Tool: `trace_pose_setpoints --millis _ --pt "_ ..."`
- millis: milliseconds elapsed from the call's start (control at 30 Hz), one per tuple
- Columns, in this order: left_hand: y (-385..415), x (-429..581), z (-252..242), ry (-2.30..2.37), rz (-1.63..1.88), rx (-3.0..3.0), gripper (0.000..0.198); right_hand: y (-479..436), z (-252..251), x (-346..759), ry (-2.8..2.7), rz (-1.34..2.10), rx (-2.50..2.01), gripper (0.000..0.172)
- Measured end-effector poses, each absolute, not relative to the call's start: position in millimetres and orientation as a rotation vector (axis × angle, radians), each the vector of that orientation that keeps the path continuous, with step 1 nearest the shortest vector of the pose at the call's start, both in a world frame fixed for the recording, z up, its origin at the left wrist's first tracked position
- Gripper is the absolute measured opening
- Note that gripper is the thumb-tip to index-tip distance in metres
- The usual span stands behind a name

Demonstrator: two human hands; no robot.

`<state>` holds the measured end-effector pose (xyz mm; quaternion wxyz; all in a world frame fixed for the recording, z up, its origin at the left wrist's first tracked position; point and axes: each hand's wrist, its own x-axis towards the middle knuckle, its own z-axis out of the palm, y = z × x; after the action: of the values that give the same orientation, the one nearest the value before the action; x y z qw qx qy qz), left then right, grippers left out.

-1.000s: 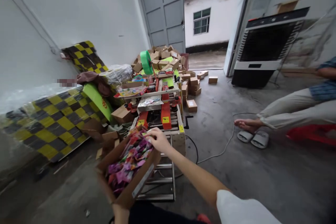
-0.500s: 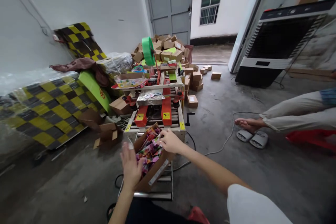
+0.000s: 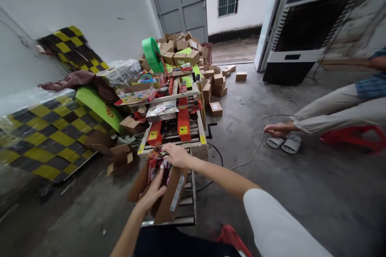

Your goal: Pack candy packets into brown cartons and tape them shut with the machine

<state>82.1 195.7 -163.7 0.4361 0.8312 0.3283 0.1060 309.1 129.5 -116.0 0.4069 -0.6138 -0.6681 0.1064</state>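
Note:
An open cardboard box (image 3: 171,198) sits on the roller conveyor before me, with a white label on its right side. Small wrapped packets (image 3: 152,165) in red, pink and purple fill it; my hands cover part of them. My left hand (image 3: 153,192) reaches inside with its fingers stretched out, lying on the packets. At the box's far right corner is my right hand (image 3: 177,156), its fingers bent over the packets and thumb apart from them. The left side of the box leans outward.
Beyond the box stands a carton-sealing machine (image 3: 183,124) with a green tape roll (image 3: 152,55) and a crank (image 3: 211,128). Small cartons (image 3: 181,46) are heaped behind it. An opened carton (image 3: 120,158) lies at left. A cable (image 3: 256,152) crosses the floor near a seated person's feet (image 3: 279,128).
My left hand has come down from beside the box onto the packets inside. My right hand stays at the far right corner. The left side of the box now leans outward, and the view has shifted.

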Motion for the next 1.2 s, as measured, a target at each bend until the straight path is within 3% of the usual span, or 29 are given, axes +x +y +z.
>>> trace_pose_setpoints --millis 67,200,300,567,800,900,1000,1067,1200 --pt "184.3 80.0 -155.1 0.83 0.109 2.081 0.115 129.1 -117.9 309.8 -1.574 0.33 -1.544 0.04" --pt "166.7 81.6 -144.7 0.88 0.104 1.998 0.109 135.0 -114.1 319.2 -1.689 0.523 -1.524 0.019" --pt "167.0 82.4 -145.3 0.924 0.151 1.898 0.105 145.0 -106.5 333.0 -1.92 0.677 -1.384 0.027" --pt "182.2 85.8 -151.2 0.991 0.211 1.712 0.109 166.0 -101.9 337.2 -2.085 0.835 -1.324 0.015" --pt "150.2 85.9 -129.1 0.96 0.639 2.53 0.073 155.1 -119.2 324.3 -1.877 0.737 -1.473 0.027" --pt "147.0 92.0 -115.3 0.846 0.451 2.854 0.059 151.8 -116.0 325.8 -1.856 0.739 -1.511 0.029" --pt "153.0 96.1 -120.6 0.861 0.098 2.793 0.048 150.5 -112.4 325.6 -1.863 0.752 -1.544 0.034" --pt "154.8 94.9 -132.7 0.909 0.041 2.699 0.047 151.2 -112.1 320.7 -1.866 0.75 -1.578 0.037" --pt "139.8 85.3 -145.4 0.989 0.415 2.699 0.045 157.2 -114.0 298.0 -1.814 0.63 -1.753 0.041"
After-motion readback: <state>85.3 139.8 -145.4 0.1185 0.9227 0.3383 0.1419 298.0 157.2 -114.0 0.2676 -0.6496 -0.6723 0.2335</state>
